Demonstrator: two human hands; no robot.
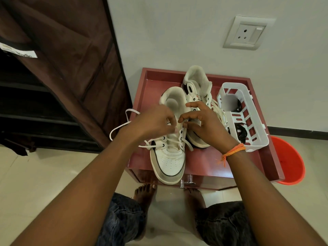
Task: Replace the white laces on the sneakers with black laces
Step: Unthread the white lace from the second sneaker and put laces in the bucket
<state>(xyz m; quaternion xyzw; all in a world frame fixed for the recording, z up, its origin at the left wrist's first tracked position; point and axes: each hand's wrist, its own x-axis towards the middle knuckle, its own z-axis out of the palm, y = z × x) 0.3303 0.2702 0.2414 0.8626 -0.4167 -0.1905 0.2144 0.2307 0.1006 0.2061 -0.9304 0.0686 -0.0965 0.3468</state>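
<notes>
Two white sneakers stand on a red cabinet top (209,162). The near sneaker (168,162) points its toe at me, and its white lace (120,127) is partly pulled out, looping off to the left. My left hand (156,123) pinches that lace above the upper eyelets. My right hand (204,123) holds the sneaker's right eyelet flap with thumb and curled fingers. The second sneaker (196,86) stands behind, still laced in white. Black laces (240,133) lie in a white plastic basket (248,121) at the right.
A brown fabric wardrobe (58,73) with dark shelves stands at the left. An orange bucket (291,162) sits on the floor right of the cabinet. A wall socket (247,32) is above. My bare feet and knees are below the cabinet's drawer knobs (186,181).
</notes>
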